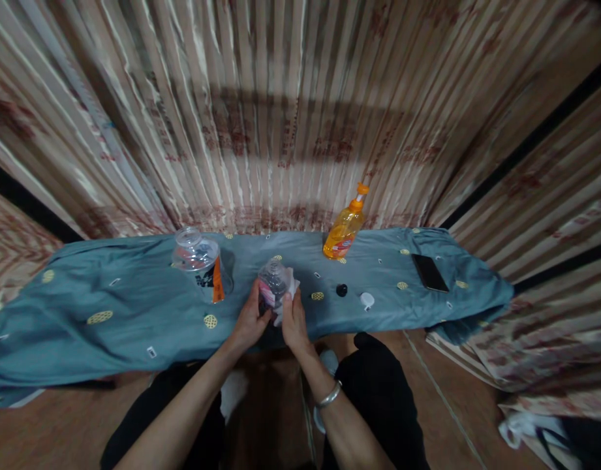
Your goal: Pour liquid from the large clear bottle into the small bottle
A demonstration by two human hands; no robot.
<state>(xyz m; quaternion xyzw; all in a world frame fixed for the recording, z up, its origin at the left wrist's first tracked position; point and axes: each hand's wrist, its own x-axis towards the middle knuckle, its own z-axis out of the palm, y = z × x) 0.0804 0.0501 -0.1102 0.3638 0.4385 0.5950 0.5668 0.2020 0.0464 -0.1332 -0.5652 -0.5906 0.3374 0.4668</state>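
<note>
Between both hands, over the front of the cloth-covered table, is a small clear plastic bottle (273, 277) with a pink label and no cap on its neck. My left hand (253, 316) wraps round its left side. My right hand (293, 317) presses a white tissue (292, 284) against the bottle's right side. To the left stands a large clear plastic jar (196, 256) with an orange and black label. A black cap (342, 290) and a white lid (367, 299) lie to the right of my hands.
An orange pump bottle (346, 232) of liquid stands at the back of the table. A dark phone (430, 272) lies flat at the right. The teal cloth (128, 326) hangs over the table's edge. Striped curtains (290, 117) enclose the back and sides.
</note>
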